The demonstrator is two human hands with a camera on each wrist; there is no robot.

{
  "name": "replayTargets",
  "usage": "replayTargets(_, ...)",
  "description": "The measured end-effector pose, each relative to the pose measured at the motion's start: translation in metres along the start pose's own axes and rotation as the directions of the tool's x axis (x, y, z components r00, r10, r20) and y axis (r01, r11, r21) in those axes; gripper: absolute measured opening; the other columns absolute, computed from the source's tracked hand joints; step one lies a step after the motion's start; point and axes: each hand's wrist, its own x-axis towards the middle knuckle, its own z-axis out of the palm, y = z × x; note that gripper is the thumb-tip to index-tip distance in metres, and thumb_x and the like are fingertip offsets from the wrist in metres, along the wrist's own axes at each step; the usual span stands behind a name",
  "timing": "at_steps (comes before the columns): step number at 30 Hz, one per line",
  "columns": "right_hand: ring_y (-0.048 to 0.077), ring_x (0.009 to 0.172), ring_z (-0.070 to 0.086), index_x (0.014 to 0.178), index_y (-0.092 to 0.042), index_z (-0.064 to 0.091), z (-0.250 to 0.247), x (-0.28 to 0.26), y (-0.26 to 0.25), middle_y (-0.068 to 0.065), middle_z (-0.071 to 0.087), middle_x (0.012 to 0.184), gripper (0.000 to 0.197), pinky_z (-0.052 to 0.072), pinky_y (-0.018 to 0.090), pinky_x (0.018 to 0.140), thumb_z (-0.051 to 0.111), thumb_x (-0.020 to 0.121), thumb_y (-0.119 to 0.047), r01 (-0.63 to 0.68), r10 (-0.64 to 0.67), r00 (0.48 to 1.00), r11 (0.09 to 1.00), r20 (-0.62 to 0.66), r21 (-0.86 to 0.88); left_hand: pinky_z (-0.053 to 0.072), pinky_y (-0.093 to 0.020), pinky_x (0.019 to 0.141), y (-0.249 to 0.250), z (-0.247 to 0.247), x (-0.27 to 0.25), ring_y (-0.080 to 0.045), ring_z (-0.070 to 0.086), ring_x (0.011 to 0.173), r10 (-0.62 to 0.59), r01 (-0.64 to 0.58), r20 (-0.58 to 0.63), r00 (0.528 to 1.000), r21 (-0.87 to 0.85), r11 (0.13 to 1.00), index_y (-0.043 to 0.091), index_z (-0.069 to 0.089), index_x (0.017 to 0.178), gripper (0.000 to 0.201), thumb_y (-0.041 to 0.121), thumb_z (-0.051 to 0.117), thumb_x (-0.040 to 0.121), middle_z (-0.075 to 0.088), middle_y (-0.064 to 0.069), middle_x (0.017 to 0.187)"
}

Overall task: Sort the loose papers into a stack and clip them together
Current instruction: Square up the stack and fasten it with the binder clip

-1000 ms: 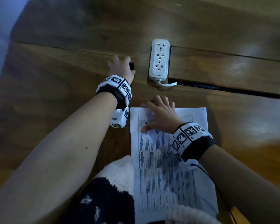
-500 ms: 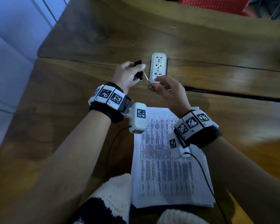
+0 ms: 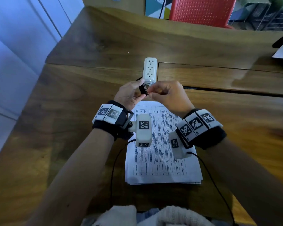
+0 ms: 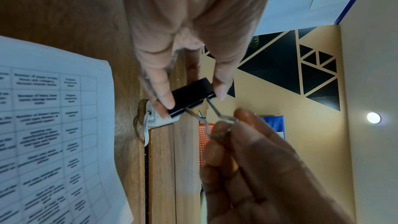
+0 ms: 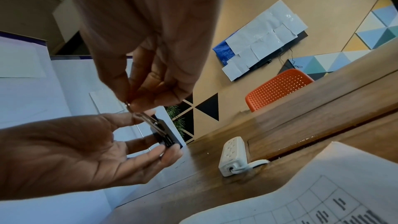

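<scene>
One black binder clip [image 3: 143,89], boxy metal body with thin silver wire handles, held up in the air between both hands above the far end of the papers. Left hand [image 3: 129,95] pinching the clip body end to end, thumb on one end, fingertips [image 4: 165,103] on the other, palm otherwise loose. Right hand [image 3: 167,95] curled tight, thumb and forefinger pinching the wire handles [image 4: 217,122] (looks like both loops together, blurred in the left wrist view).

One stack of papers [image 3: 162,159], white sheets printed with a ruled table of small text, edges roughly squared, lying flat on the table near the person, unclipped. Sheet count not readable.

One white plastic power strip [image 3: 149,69], rounded oblong, three socket groups, white cord [image 5: 254,163] looping off its near end into a dark slot in the table top.

Surface: brown wooden table [image 3: 72,144], visible grain, glossy, seam lines across it. One red-orange perforated plastic chair [image 3: 201,11] beyond the far edge. Wall with black and coloured triangle pattern, pale panels on the left. Two wristbands with black-and-white square markers, one per wrist, each with a white camera block and thin black cable.
</scene>
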Motion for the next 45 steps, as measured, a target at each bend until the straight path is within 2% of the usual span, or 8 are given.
replayTargets(5, -0.003, 0.044, 0.046, 0.078, -0.012, 0.065, -0.004, -0.008, -0.004, -0.006, 0.056, 0.058, 0.011, 0.038, 0.010, 0.048, 0.065, 0.079, -0.002, -0.019, 0.016, 0.997, 0.999, -0.074, -0.036, 0.055, -0.029, 0.078, -0.009, -0.005, -0.012, -0.023, 0.056, 0.092, 0.030, -0.029, 0.060, 0.998, -0.021, 0.999, 0.005, 0.055, 0.085, 0.010, 0.012, 0.061, 0.089, 0.055, -0.015, 0.095)
replayTargets(9, 0.019, 0.062, 0.052, 0.073, -0.021, 0.063, -0.019, -0.009, -0.001, 0.000, 0.060, 0.064, 0.016, 0.048, 0.034, 0.067, 0.066, 0.082, -0.008, -0.080, 0.085, 0.991, 0.995, -0.103, 0.052, 0.060, -0.028, 0.074, -0.016, -0.018, -0.020, -0.023, 0.057, 0.099, 0.032, -0.026, 0.209, 0.977, -0.031, 0.999, -0.001, 0.055, 0.097, 0.017, 0.016, 0.054, 0.092, 0.054, -0.020, 0.108)
replayTargets(23, 0.002, 0.043, 0.053, 0.067, -0.007, 0.066, -0.017, -0.012, 0.029, -0.005, 0.062, 0.050, 0.031, 0.046, 0.011, 0.045, 0.048, 0.090, 0.004, -0.246, 0.270, 0.961, 0.734, 0.061, 0.633, 0.057, -0.032, 0.079, -0.027, -0.027, -0.049, -0.029, 0.072, 0.080, -0.078, 0.118, 0.473, 0.878, -0.055, 0.992, -0.001, 0.053, 0.110, 0.035, 0.021, 0.053, 0.083, 0.071, -0.025, 0.090)
replayTargets(27, 0.002, 0.042, 0.049, 0.076, -0.005, 0.063, -0.020, -0.013, 0.026, -0.006, 0.061, 0.050, 0.017, 0.043, 0.013, 0.049, 0.054, 0.087, 0.003, -0.237, 0.265, 0.964, 0.847, 0.008, 0.476, 0.057, -0.032, 0.080, -0.024, -0.028, -0.045, -0.029, 0.071, 0.083, -0.099, 0.091, 0.453, 0.886, 0.040, 0.995, 0.002, 0.045, 0.129, 0.045, 0.028, 0.049, 0.092, 0.071, -0.022, 0.097)
replayTargets(31, 0.007, 0.054, 0.052, 0.067, -0.019, 0.060, -0.022, -0.013, 0.013, -0.004, 0.058, 0.059, 0.021, 0.047, 0.023, 0.062, 0.063, 0.086, -0.009, -0.186, 0.179, 0.978, 0.981, -0.109, -0.055, 0.058, -0.027, 0.074, -0.019, -0.016, -0.047, -0.025, 0.068, 0.083, -0.147, 0.012, 0.407, 0.902, 0.316, 0.949, 0.011, 0.053, 0.113, 0.036, 0.040, 0.047, 0.093, 0.067, -0.018, 0.098)
replayTargets(34, -0.008, 0.045, 0.053, 0.068, -0.019, 0.057, -0.019, -0.012, 0.010, -0.006, 0.057, 0.060, 0.022, 0.047, 0.011, 0.057, 0.061, 0.087, -0.008, -0.151, 0.135, 0.978, 0.984, -0.159, -0.095, 0.057, -0.022, 0.070, -0.016, -0.005, -0.048, -0.022, 0.067, 0.083, -0.201, 0.016, 0.362, 0.910, 0.453, 0.891, 0.003, 0.051, 0.110, 0.032, 0.030, 0.053, 0.093, 0.063, -0.018, 0.103)
replayTargets(39, 0.007, 0.057, 0.059, 0.067, -0.018, 0.058, -0.021, -0.009, 0.019, -0.002, 0.061, 0.064, 0.026, 0.055, 0.028, 0.068, 0.058, 0.088, -0.002, -0.213, 0.219, 0.957, 0.976, -0.192, 0.055, 0.057, -0.017, 0.063, -0.008, -0.011, -0.044, -0.012, 0.071, 0.069, -0.209, -0.005, 0.397, 0.893, 0.475, 0.880, -0.003, 0.059, 0.102, 0.016, -0.003, 0.049, 0.090, 0.067, -0.015, 0.091)
replayTargets(45, 0.009, 0.050, 0.062, 0.073, -0.005, 0.054, -0.031, -0.010, 0.017, -0.002, 0.063, 0.050, 0.022, 0.053, 0.018, 0.052, 0.047, 0.092, 0.002, -0.231, 0.319, 0.947, 0.769, -0.045, 0.596, 0.058, -0.016, 0.064, -0.007, -0.025, -0.041, -0.006, 0.072, 0.067, -0.051, -0.217, 0.573, 0.818, 0.390, 0.895, 0.003, 0.058, 0.096, 0.020, -0.001, 0.038, 0.095, 0.075, 0.000, 0.077)
